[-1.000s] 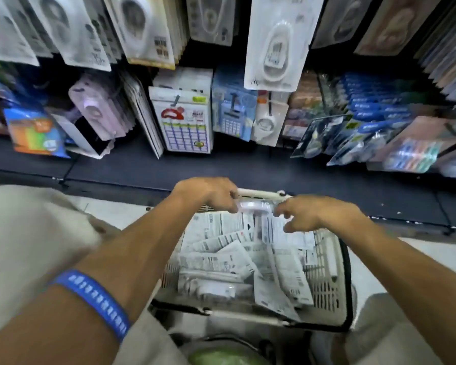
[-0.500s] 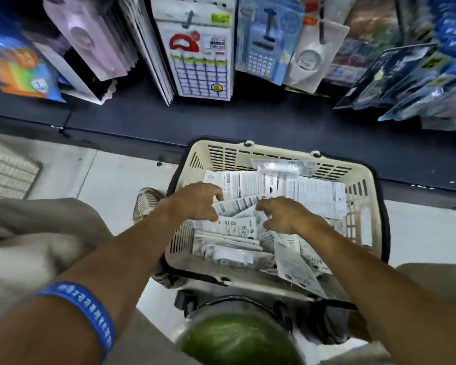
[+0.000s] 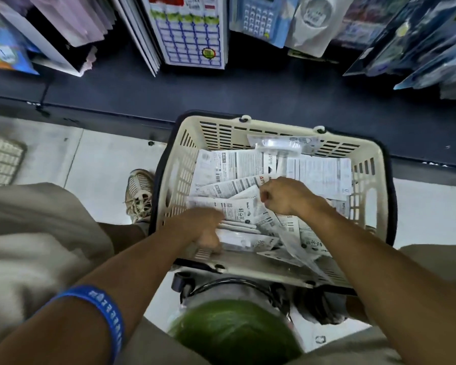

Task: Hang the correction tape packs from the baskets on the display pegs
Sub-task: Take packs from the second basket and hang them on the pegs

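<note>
I judged much was left: the basket (image 3: pixel 374 164) on the floor held many correction tape packs (image 3: pixel 234 167). My left hand (image 3: pixel 203 227) and right hand (image 3: pixel 282 196) each curled onto packs inside it.

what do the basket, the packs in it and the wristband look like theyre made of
Basket: cream moulded plastic, judging by the slotted walls and smooth matt rim.
Packs: printed white card backs; one by the far wall shows a clear glossy bubble, probably plastic.
Wristband: blue, smooth and seamless with pale lettering, likely silicone or rubber, though the look leaves it open.
</note>
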